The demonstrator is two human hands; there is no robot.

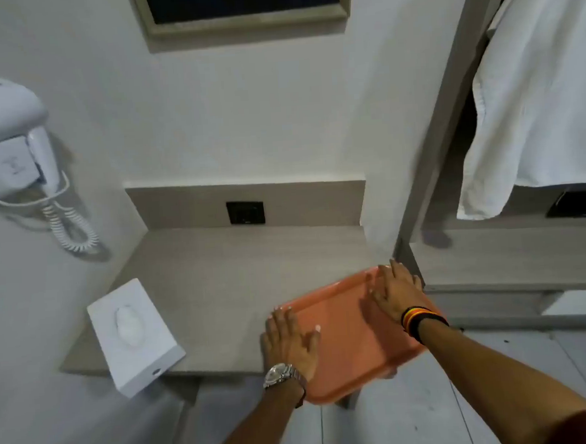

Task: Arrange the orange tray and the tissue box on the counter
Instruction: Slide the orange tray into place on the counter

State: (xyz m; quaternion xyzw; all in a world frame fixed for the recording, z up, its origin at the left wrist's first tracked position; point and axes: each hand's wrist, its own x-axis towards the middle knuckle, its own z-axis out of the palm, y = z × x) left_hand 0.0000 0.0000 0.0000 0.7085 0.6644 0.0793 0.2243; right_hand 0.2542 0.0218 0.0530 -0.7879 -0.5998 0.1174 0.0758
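The orange tray lies skewed at the right front corner of the pale wood counter, its near part hanging over the front edge. My left hand rests on the tray's left rim, fingers spread flat. My right hand lies flat on the tray's far right corner, fingers apart. The white tissue box stands at the counter's left front corner, turned at an angle, with a tissue showing in its oval opening; one corner juts past the edge. Neither hand touches it.
A white wall-mounted hair dryer with a coiled cord hangs at the left. A black socket sits in the counter's back panel. A framed picture hangs above. At the right, a white robe hangs over a wooden shelf.
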